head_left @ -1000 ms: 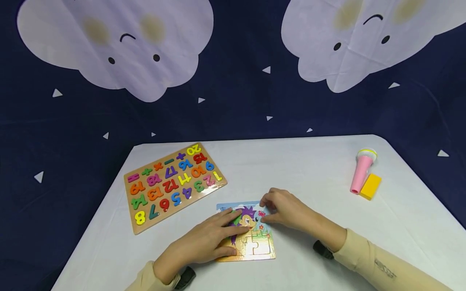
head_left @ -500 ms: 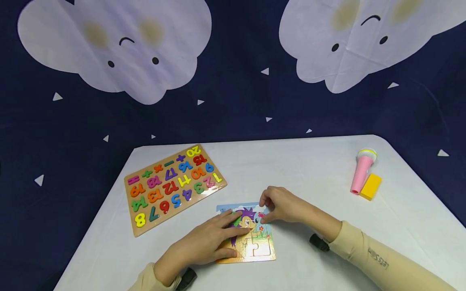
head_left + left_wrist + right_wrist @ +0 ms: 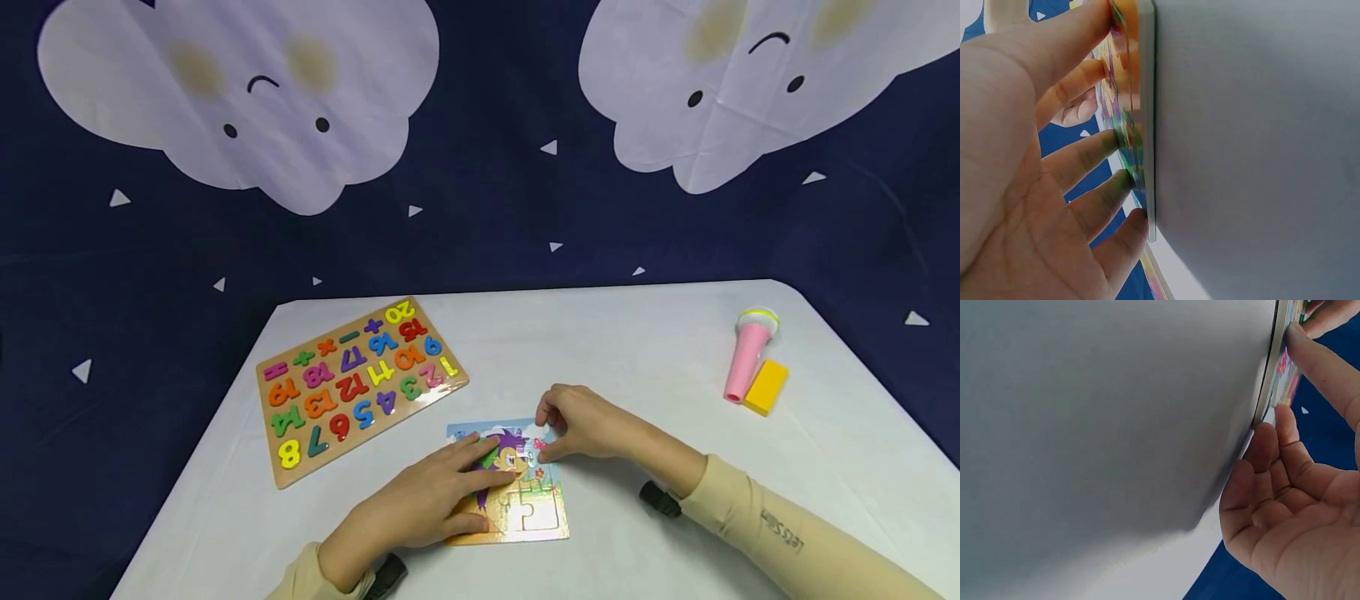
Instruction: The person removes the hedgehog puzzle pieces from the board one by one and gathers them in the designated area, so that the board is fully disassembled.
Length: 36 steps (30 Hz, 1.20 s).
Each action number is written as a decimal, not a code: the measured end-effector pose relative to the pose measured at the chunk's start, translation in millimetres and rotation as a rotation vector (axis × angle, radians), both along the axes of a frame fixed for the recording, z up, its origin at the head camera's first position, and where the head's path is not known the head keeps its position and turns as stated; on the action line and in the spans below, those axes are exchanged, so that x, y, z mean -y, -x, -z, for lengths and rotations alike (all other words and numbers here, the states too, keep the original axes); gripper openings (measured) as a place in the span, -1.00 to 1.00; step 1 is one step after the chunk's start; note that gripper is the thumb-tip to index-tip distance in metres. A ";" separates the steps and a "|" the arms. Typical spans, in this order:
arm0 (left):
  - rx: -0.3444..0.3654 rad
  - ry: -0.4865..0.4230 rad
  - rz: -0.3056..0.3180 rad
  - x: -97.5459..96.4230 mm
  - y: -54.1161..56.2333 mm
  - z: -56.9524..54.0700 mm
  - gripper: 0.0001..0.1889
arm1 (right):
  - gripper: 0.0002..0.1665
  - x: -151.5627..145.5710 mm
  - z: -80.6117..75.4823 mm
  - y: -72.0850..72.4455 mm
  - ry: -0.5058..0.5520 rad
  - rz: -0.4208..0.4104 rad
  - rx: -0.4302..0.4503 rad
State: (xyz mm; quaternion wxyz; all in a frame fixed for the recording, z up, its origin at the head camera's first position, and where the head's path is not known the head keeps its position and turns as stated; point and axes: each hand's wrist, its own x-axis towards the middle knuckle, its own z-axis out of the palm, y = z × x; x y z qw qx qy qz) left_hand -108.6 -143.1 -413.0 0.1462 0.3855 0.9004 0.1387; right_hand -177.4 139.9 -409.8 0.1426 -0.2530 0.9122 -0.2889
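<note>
A square jigsaw puzzle (image 3: 543, 504) lies flat on the white table, its picture showing a purple-haired cartoon figure, flowers and blue sky. Across its left half rests my left hand (image 3: 423, 492), fingers spread and fairly straight. In the left wrist view those fingertips (image 3: 1124, 178) touch the puzzle's face. My right hand (image 3: 588, 423) holds the puzzle's far right corner with bent fingers. Seen from the right wrist, the thumb (image 3: 1319, 359) lies on the puzzle near its edge, while curled fingers (image 3: 1264, 447) meet the corner. The left hand covers part of the picture.
Behind and left of the puzzle lies a wooden number board (image 3: 258, 392) with coloured numerals and signs. On the far right, a pink toy microphone (image 3: 745, 360) lies beside a yellow block (image 3: 767, 387). A dark blue cloud-print cloth (image 3: 480, 208) hangs behind the table (image 3: 630, 333).
My right hand and forearm have shifted slightly left, its fingers staying at the puzzle's corner. The left hand and the puzzle have hardly moved.
</note>
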 end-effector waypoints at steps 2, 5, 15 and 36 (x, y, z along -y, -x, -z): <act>0.001 0.000 -0.002 -0.1 -0.3 -0.1 -0.40 | -0.53 0.0 -0.2 -0.4 0.000 0.008 0.005; 0.002 -0.001 -0.005 -0.2 -0.8 -0.2 -0.40 | -0.52 0.3 -0.1 -0.8 0.003 0.014 0.001; 0.014 -0.003 -0.011 0.5 -0.5 0.4 -0.40 | -0.44 -1.0 3.5 -3.5 0.008 -0.025 -0.074; 0.008 -0.014 -0.011 0.3 -1.2 1.7 -0.41 | -0.57 0.5 1.4 7.8 -0.026 -0.097 -0.022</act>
